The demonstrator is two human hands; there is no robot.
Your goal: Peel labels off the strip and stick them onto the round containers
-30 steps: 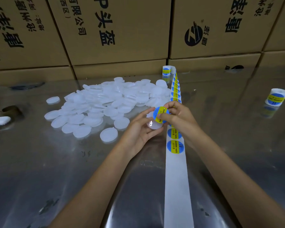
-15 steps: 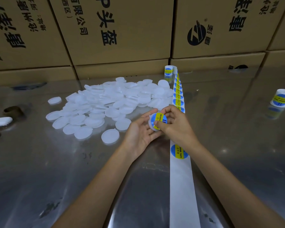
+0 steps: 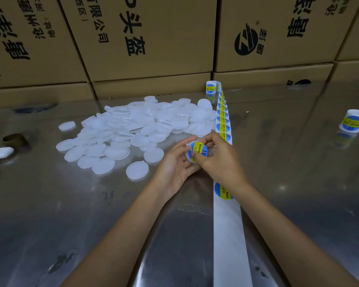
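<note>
Your left hand (image 3: pixel 175 162) cups a round white container (image 3: pixel 188 156) from below, fingers curled around its rim, just left of the label strip (image 3: pixel 228 224). Your right hand (image 3: pixel 218 160) rests on top, thumb and fingertips pressing a blue-and-yellow label (image 3: pixel 199 151) onto the container's face. The strip runs from six o'clock up to a small roll (image 3: pixel 211 87) at twelve. A pile of white containers (image 3: pixel 137 129) lies at ten o'clock on the metal table (image 3: pixel 50 224). A second label roll (image 3: pixel 353 121) stands at two o'clock.
</note>
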